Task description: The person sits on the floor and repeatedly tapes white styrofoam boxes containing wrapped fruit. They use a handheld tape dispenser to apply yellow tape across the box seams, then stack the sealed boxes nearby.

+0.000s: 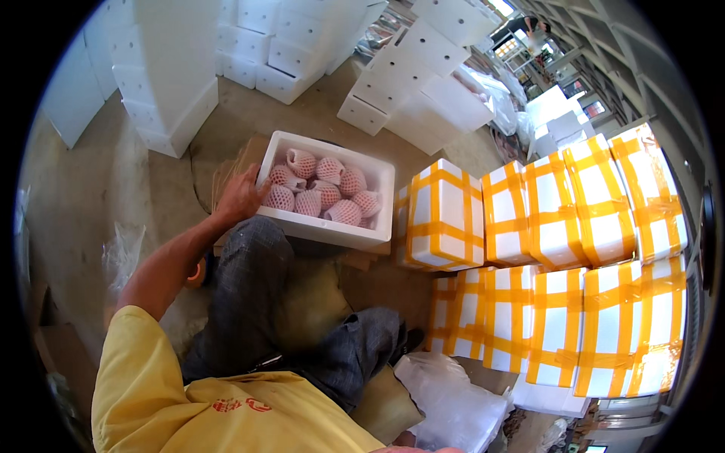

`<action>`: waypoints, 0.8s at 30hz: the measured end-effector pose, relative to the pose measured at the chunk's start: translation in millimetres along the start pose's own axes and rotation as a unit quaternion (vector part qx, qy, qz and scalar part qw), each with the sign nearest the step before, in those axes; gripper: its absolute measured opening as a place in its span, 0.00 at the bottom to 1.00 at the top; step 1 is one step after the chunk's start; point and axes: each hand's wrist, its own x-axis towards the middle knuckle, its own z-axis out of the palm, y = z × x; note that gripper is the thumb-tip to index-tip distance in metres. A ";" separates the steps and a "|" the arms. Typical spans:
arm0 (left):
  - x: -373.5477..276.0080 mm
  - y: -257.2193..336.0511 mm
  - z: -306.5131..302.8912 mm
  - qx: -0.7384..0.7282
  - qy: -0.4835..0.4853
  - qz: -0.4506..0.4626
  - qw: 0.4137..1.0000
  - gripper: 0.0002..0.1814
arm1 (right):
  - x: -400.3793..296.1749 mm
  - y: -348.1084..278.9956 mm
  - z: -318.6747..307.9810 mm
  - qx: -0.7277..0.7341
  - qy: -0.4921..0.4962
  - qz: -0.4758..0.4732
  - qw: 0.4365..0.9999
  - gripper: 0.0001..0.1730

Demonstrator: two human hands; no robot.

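Observation:
An open white foam box point(331, 229) sits tilted in view before my knees. Inside it lie several round reddish fruits point(308, 203), each in a pink-white foam net sleeve. My left hand point(243, 192) holds the box's left rim, with the fingers at the wall's top edge. Under the box are flattened cardboard sheets point(241, 156). Only a sliver of my right hand point(405, 439) shows at the bottom edge, beside a clear plastic bag point(453, 396); what it holds, if anything, is hidden.
Closed foam boxes bound with orange tape point(447, 215) stand stacked in rows at the right. White foam boxes point(391, 79) rise in stacks at the back. Crumpled clear plastic point(122, 255) lies at the left. Another person point(524, 28) bends far off at the upper right.

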 end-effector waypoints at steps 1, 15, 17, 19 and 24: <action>-0.3 -1.7 0.6 -0.003 0.002 -0.004 1.000 0.22 | -5.2 5.5 -14.5 -0.011 -0.007 -0.009 1.000 0.22; 0.2 19.3 -12.3 -0.019 0.012 -0.034 0.999 0.28 | -206.6 -76.2 -408.4 -0.011 0.405 -0.200 0.892 0.24; 3.8 13.6 -24.1 -0.044 0.012 0.011 0.999 0.34 | -242.4 -122.3 -453.4 0.041 0.486 -0.239 0.840 0.24; 5.9 17.2 -40.0 -0.076 0.054 0.095 0.991 0.36 | -272.0 -169.1 -471.5 0.186 0.555 -0.245 0.773 0.25; 6.4 112.6 -93.4 -0.097 0.048 0.294 0.950 0.47 | -221.0 -232.2 -480.1 0.457 0.357 -0.427 0.693 0.31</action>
